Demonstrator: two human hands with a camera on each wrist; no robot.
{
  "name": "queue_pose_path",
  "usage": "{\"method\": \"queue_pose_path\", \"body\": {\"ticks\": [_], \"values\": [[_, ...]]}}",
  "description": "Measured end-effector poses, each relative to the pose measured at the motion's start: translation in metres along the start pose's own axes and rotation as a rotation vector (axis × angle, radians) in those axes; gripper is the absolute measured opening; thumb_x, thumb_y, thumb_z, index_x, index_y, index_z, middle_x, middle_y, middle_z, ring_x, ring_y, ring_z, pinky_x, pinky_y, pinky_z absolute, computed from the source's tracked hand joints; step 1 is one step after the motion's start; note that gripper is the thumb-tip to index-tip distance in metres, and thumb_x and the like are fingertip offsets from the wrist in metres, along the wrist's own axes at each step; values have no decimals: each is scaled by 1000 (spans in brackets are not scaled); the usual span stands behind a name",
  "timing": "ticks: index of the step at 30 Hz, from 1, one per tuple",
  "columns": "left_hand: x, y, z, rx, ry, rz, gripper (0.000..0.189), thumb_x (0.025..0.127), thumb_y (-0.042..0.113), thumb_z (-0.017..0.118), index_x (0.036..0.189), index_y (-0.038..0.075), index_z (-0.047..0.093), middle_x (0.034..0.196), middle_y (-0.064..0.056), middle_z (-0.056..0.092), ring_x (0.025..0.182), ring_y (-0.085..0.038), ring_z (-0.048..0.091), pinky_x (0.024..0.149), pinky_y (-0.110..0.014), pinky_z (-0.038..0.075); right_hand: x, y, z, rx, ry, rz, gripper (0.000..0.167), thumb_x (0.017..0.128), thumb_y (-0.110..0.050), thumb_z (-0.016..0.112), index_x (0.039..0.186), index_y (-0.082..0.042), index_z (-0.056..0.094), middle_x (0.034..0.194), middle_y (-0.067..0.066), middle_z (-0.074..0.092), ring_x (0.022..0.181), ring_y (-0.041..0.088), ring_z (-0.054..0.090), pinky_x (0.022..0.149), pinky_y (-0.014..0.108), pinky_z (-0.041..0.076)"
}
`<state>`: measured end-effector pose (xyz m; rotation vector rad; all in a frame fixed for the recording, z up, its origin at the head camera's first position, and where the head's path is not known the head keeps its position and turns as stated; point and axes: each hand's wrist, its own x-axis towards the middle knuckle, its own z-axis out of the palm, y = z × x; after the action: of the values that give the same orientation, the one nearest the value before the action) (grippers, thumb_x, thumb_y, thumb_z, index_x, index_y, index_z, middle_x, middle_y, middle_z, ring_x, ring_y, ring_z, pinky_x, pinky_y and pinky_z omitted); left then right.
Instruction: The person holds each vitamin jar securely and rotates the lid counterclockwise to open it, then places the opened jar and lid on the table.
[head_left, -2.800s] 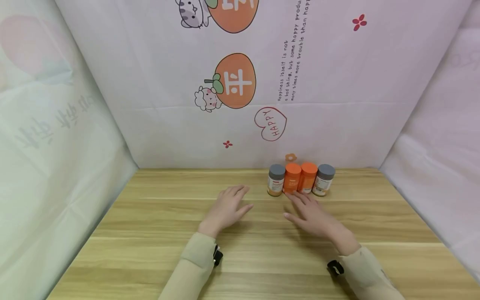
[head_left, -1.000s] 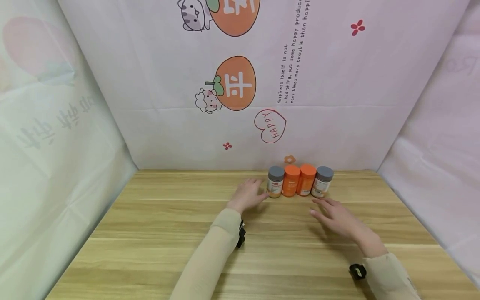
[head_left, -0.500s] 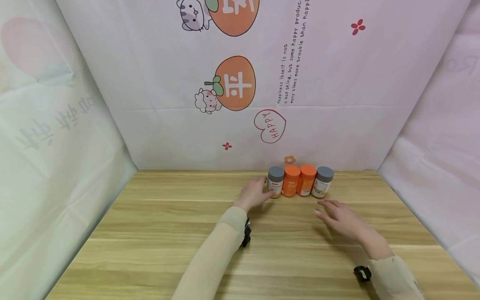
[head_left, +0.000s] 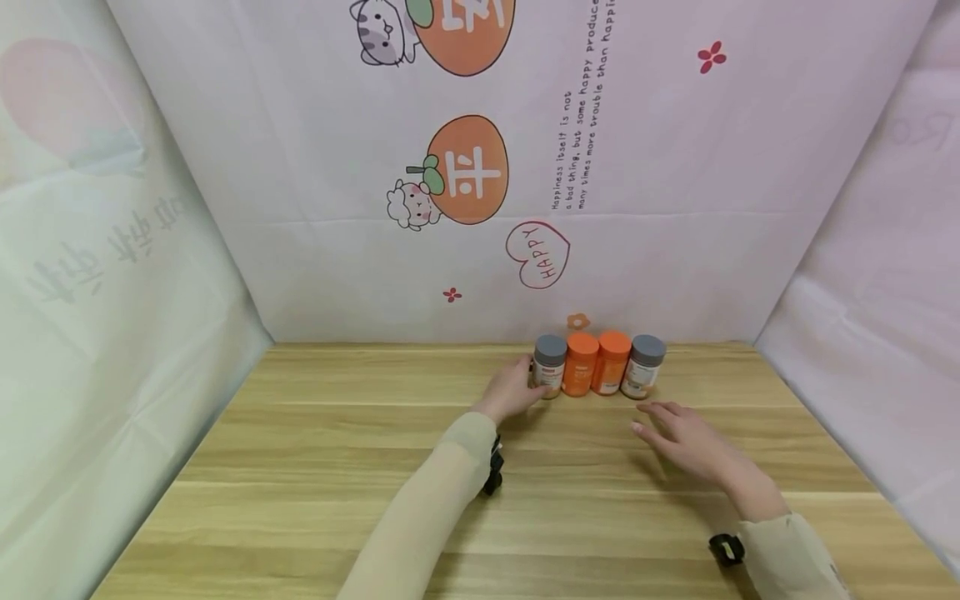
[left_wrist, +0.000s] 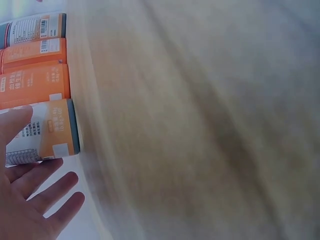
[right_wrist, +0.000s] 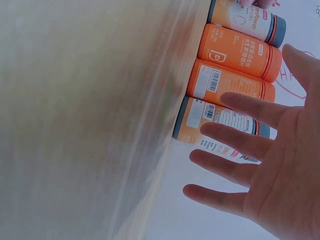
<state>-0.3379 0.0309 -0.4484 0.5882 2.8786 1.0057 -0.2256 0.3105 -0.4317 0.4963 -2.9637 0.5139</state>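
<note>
At the back of the table, a pill bottle with a grey cap (head_left: pixel 550 367) stands upright at the left end of a row. My left hand (head_left: pixel 508 393) holds it, thumb (left_wrist: pixel 17 122) across its label and forefinger along its outer side; the other fingers spread apart in the left wrist view. Two orange pill bottles (head_left: pixel 581 365) (head_left: pixel 612 364) stand close beside it. Another grey-capped bottle (head_left: pixel 643 367) ends the row on the right. My right hand (head_left: pixel 692 442) hovers in front of that one, fingers spread and holding nothing; in the right wrist view its fingers overlap the bottles.
A wood-grain table (head_left: pixel 337 467) runs under both arms. Right behind the bottles rises a white cloth backdrop (head_left: pixel 337 275) printed with cartoon oranges and lettering. White cloth also hangs at the left (head_left: pixel 112 358) and right (head_left: pixel 870 333) sides.
My left hand has moved right and forward from the bare tabletop to the left grey-capped pill bottle and taken hold of it. My right hand has drawn back rightward from the orange bottles.
</note>
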Motion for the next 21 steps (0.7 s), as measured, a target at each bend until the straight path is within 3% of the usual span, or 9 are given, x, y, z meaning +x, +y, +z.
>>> {"method": "queue_pose_path", "body": {"ticks": [6,14,21], "values": [[1,-1,4,-85,1,-10,62,88,33,66,139,6,41,133,-11,55,120,-24,54,99,-37,45,-1,0,1,-1,-4,8,58,97,-46,44,133,1,50,131,31,50,118,50,48,96,62,37],[3,2,6,-124,8,-15,58,90,29,64,137,3,42,131,-13,56,119,-25,55,98,-38,45,-2,1,-1,-2,-10,17,59,97,-47,44,133,0,50,132,30,49,119,49,47,96,62,37],[6,1,10,-233,17,-40,57,88,26,67,136,6,43,132,-11,55,121,-24,53,101,-38,43,-1,1,0,-14,-14,16,59,97,-47,44,133,-1,50,132,30,50,118,49,48,96,62,38]]}}
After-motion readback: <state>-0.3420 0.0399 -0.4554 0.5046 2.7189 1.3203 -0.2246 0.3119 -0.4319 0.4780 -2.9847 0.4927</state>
